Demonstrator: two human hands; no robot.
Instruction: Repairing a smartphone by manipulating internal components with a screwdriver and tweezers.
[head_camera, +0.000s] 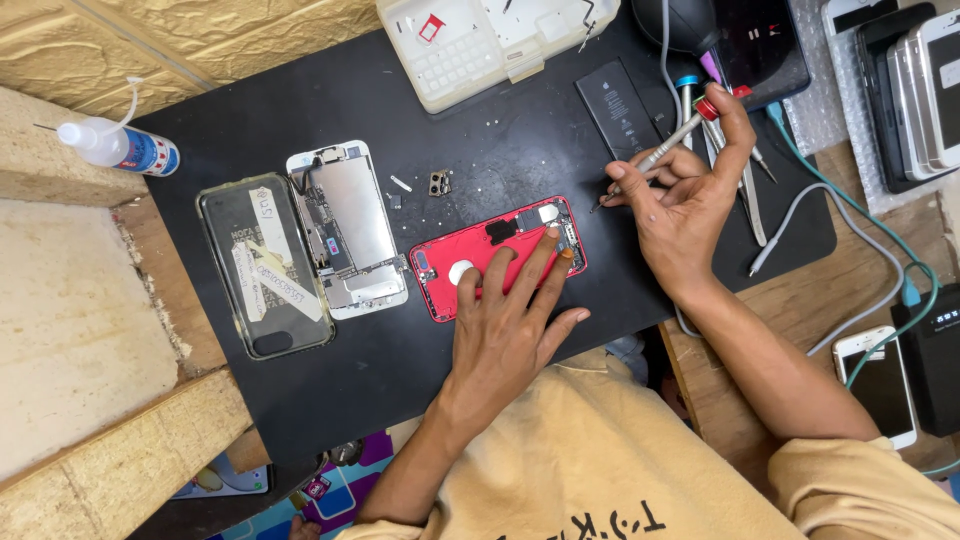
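Head view — left hand (510, 320) fingers spread on red phone (497, 256), right hand (685, 195) pinching screwdriver (665, 150)

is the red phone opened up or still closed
Opened up: the red phone lies with its screen off and inner parts bare, under the left hand.

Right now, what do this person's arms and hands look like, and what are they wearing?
Both hands, left hand and right hand, are bare: no gloves, rings or watch visible. The forearms are uncovered; a loose tan shirt with dark lettering covers the upper arms.
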